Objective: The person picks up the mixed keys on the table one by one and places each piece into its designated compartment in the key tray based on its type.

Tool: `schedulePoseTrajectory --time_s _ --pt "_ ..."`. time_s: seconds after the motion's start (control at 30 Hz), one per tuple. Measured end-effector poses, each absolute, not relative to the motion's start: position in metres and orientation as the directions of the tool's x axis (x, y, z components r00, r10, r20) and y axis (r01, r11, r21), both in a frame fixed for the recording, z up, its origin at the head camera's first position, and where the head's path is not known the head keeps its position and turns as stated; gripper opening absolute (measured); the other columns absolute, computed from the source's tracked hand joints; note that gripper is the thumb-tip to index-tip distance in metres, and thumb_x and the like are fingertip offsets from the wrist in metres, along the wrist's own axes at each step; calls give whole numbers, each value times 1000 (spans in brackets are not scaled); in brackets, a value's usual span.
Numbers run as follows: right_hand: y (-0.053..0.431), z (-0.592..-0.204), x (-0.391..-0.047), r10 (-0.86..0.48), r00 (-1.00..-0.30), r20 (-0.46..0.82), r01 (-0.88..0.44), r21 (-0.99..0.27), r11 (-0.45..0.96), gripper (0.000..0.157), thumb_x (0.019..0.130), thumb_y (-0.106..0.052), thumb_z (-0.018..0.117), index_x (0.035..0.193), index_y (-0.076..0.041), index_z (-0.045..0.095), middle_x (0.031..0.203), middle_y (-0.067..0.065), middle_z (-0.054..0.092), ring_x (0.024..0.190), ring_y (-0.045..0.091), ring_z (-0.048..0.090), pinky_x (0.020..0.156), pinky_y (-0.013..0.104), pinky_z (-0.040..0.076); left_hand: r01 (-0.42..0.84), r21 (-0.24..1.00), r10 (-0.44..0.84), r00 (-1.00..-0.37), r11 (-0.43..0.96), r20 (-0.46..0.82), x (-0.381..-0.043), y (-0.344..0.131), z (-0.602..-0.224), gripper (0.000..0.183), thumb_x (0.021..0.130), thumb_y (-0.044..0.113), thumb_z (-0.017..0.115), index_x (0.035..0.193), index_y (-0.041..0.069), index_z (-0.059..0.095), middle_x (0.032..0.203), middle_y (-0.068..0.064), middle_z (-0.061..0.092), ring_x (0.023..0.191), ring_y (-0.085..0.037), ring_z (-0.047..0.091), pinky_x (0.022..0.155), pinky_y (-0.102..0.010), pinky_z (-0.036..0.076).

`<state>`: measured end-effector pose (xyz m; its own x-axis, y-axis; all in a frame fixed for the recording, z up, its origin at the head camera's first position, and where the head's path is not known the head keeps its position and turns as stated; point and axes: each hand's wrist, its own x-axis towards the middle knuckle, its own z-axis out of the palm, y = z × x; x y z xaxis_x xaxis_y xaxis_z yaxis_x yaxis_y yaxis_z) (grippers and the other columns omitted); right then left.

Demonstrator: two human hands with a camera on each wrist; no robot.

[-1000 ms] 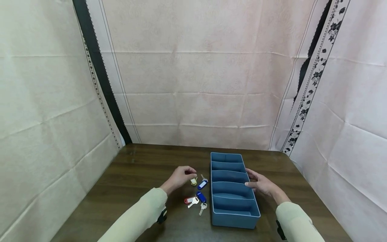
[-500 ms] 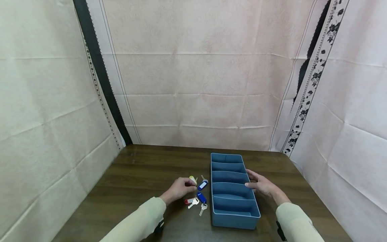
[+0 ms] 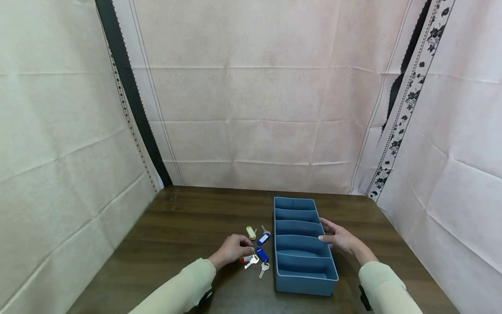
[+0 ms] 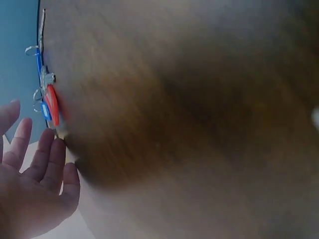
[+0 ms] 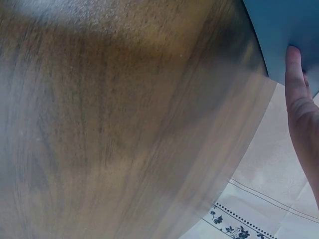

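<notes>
In the head view my left hand (image 3: 232, 250) hovers beside several keys with coloured tags, fingers loosely bent and holding nothing. Just beyond its fingertips lie a yellow key tag (image 3: 250, 232) and a blue key tag (image 3: 263, 238). Nearer me are a second blue key tag (image 3: 262, 255) and a red key tag (image 3: 245, 259), partly behind the hand. My right hand (image 3: 342, 239) holds the right side of a blue divided storage box (image 3: 303, 285), thumb over the rim. The right wrist view shows a finger (image 5: 294, 64) against its outer wall.
The box has several compartments in a row and stands right of the keys on a brown wooden table (image 3: 188, 218). Light cloth curtains (image 3: 251, 109) hang behind and at both sides.
My left hand has come down from the yellow-tagged key toward the red one, so the yellow tag now shows fully. The right hand and the box have stayed in place.
</notes>
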<state>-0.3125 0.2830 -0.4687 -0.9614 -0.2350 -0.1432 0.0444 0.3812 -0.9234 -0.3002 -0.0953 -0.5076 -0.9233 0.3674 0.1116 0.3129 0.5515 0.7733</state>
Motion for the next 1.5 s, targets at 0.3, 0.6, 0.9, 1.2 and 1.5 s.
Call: schedulePoseTrajectory --time_s 0.3,0.6,0.9,1.2,1.5 --pt "283 -469 -312 -246 -961 -124 19 -922 387 72 85 -22 63 144 -18 21 141 18 29 119 40 39 89 54 37 367 695 376 -915 618 149 -298 -88 -511 7 78 23 71 75 16 69 70 10 58 65 -8 50 59 -25 41" --pt "284 -472 -313 -252 -962 -103 -3 -922 387 72 84 -23 65 143 -18 23 139 17 32 117 38 42 86 51 41 355 625 348 -927 695 139 -298 -84 -513 8 77 26 71 71 21 70 70 10 53 67 -9 47 59 -28 37" --pt "284 -472 -314 -251 -962 -111 4 -921 390 70 86 -20 62 144 -17 22 140 18 30 119 39 40 87 51 39 349 585 339 -931 732 132 -299 -80 -512 8 76 26 71 70 20 71 63 14 56 58 -6 49 54 -27 38" --pt "283 -471 -313 -244 -963 -114 12 -923 384 70 86 -20 62 143 -18 22 140 17 31 118 39 41 87 51 40 392 606 357 -916 693 184 -298 -83 -510 6 75 17 69 69 16 71 60 13 57 55 -4 50 51 -23 40" --pt "283 -471 -312 -248 -962 -111 12 -929 370 70 86 -20 63 143 -18 23 138 17 34 117 37 43 87 51 40 407 630 368 -908 662 200 -300 -90 -501 7 77 16 67 71 17 70 69 11 58 66 -6 50 61 -25 41"
